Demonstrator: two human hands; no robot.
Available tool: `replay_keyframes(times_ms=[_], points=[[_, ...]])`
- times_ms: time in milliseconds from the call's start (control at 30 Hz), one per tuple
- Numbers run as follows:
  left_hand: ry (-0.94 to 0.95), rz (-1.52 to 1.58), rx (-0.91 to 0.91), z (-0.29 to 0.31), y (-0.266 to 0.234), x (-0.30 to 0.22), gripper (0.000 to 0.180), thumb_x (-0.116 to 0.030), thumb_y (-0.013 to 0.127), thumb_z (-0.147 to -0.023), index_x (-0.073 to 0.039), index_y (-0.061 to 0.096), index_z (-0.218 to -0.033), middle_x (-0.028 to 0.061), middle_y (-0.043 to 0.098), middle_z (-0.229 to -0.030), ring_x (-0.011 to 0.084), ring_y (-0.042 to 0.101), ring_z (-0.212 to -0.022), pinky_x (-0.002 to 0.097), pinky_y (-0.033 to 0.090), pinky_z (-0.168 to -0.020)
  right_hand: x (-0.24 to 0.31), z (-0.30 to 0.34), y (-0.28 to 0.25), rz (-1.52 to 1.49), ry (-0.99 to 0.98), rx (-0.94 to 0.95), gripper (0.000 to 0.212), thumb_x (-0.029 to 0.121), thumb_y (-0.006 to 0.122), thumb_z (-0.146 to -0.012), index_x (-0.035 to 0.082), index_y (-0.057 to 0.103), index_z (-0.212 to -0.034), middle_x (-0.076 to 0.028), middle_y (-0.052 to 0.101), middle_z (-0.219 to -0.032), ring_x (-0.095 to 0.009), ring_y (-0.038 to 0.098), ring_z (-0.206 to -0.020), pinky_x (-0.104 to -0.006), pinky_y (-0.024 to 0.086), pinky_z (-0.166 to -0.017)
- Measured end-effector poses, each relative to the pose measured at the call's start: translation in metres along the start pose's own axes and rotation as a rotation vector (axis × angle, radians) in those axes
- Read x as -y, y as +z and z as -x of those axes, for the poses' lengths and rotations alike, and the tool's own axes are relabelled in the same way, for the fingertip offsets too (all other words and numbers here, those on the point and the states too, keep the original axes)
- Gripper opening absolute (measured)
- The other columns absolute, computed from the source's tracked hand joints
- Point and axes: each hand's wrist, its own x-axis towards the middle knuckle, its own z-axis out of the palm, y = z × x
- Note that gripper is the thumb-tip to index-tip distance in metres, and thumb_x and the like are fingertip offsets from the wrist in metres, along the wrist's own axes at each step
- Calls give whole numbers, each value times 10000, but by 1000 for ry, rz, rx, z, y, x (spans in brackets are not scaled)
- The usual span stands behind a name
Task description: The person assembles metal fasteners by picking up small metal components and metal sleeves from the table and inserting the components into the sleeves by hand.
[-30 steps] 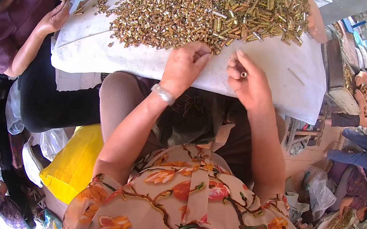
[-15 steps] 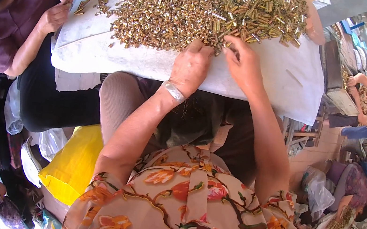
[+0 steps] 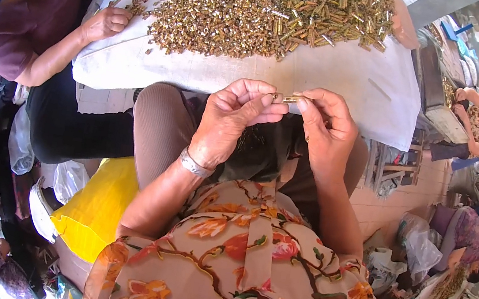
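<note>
My left hand (image 3: 233, 119) pinches a small brass-coloured nut-like piece (image 3: 276, 97) between thumb and fingers. My right hand (image 3: 332, 131) grips a short brass-coloured tube (image 3: 291, 99), its near end hidden by the fingertips. The two pieces meet end to end, or nearly so, in front of the table's near edge above my lap; I cannot tell whether one sits inside the other. Beyond my hands, a heap of short nut-like pieces (image 3: 208, 27) lies on the white-covered table (image 3: 183, 72). Longer brass-coloured tubes (image 3: 328, 11) make up the heap's right side.
At the left, a person in a dark top (image 3: 29, 25) handles pieces at the table's corner. A yellow bag (image 3: 97, 209) stands by my left leg. A wooden stool (image 3: 396, 167) is at the right, with other people seated farther off.
Both my hands have drawn back from the heap toward me and come together, now holding the two pieces up. The person at the left has moved both hands onto the table.
</note>
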Motion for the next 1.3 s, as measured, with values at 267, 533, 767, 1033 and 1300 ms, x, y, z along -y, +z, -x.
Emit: replay_keyframes(times_ms=[267, 533, 767, 1033, 1300], points=[[82, -4, -11, 18, 8, 2, 169, -50, 573, -928, 40, 580, -1070, 112, 654, -1006, 213, 668, -929, 332, 558, -851, 9, 14, 1, 90, -83, 37, 140, 1, 606, -898, -27, 579, -1033, -74, 667, -947, -85, 602, -859, -214, 473, -766], [202, -64, 1, 22, 12, 3, 142, 7, 569, -916, 41, 577, -1054, 109, 656, -1002, 184, 664, -920, 288, 544, -849, 10, 19, 4, 98, -133, 38, 138, -7, 601, -899, -27, 577, -1034, -86, 669, -968, -93, 611, -874, -212, 476, -770], [304, -211, 11, 20, 9, 5, 142, 26, 579, -905, 28, 589, -1046, 88, 666, -983, 147, 658, -900, 259, 531, -833, 11, 16, 3, 142, -159, 60, 112, 14, 614, -897, -10, 621, -1006, -38, 660, -873, -39, 545, -735, -178, 439, -644], [-103, -135, 397, -1, -21, -21, 238, -21, 684, -836, -8, 601, -1059, 58, 666, -864, 121, 660, -802, 234, 520, -742, 12, 3, -18, -330, 336, 390, 107, 47, 645, -877, -6, 661, -968, -1, 621, -740, -23, 444, -482, -173, 314, -409], [-228, 7, 463, -15, -34, 5, 314, -31, 727, -797, -48, 560, -1062, 42, 626, -767, 134, 651, -646, 241, 526, -612, -6, 3, -19, -446, 475, 429, 136, 98, 654, -882, -11, 654, -964, 2, 600, -723, -29, 451, -474, -173, 311, -405]])
